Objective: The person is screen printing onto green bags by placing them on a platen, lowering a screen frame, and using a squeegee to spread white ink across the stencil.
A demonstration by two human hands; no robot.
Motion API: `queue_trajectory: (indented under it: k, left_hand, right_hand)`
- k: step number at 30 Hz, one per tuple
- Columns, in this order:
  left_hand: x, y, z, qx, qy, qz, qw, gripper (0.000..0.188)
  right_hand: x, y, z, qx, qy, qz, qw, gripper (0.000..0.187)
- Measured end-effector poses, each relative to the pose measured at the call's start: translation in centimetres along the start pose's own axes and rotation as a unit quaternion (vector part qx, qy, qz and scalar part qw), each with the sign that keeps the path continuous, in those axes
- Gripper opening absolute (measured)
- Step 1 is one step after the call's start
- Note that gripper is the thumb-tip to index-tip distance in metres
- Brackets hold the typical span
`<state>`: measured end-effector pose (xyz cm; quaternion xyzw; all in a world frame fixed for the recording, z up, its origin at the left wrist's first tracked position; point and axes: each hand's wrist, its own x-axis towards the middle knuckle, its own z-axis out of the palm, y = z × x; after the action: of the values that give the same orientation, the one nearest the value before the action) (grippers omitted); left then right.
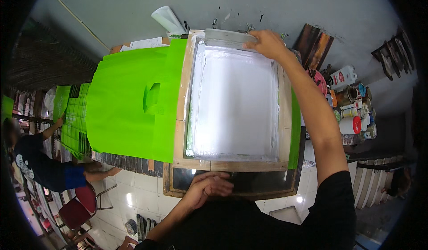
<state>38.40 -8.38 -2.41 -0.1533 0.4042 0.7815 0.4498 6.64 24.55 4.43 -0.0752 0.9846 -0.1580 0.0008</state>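
Note:
A wooden-framed printing screen (182, 129) with a white, shiny mesh lies in front of me. Along its far end rests a long grey squeegee (227, 37). My right hand (267, 44) reaches over the frame's right side, and its fingers close round the squeegee's right end. Nearer to me, my left hand (209, 187) hovers by the frame's near rail with loosely bent fingers and holds nothing. A bright green sheet (129, 103) with a curved cut-out shape spreads to the left of the screen. More green material (294, 134) shows past the frame's right edge.
Paint tubs and bottles (354, 111) crowd the right side, beside a white jug (344, 77). A white roll (168, 20) leans at the back. On the left, another person (42, 161) handles green sheets on a rack (73, 125). A red chair (78, 210) stands on the tiled floor.

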Motion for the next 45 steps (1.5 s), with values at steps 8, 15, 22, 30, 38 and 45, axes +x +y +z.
queue_trajectory:
  k: [8,15,22,30,38,45]
  left_hand:
    - [8.3,15.1,3.3,0.517,0.045,0.390,0.761,0.018]
    - [20.9,28.0,3.5,0.687,0.132,0.452,0.553,0.034]
    - [17.5,24.9,3.6,0.693,0.150,0.367,0.602,0.027]
    - [11.5,19.2,2.6,0.698,0.142,0.357,0.605,0.025]
    - [4.6,12.8,2.0,0.684,0.125,0.347,0.629,0.021]
    - [0.6,8.5,0.7,0.699,0.109,0.385,0.593,0.014]
  right_hand:
    - [0.1,1.1,4.5,-0.116,0.115,0.020,0.986,0.069]
    - [-2.8,-1.5,4.2,-0.118,0.076,-0.002,0.990,0.066]
    - [-7.3,-3.4,4.2,-0.106,0.046,-0.012,0.993,0.063]
    - [-14.6,-6.6,5.8,-0.075,0.055,-0.037,0.995,0.054]
    - [-23.1,-9.9,8.0,-0.048,0.102,-0.058,0.992,0.056]
    - [-28.9,-12.7,9.2,-0.058,0.055,-0.044,0.996,0.036]
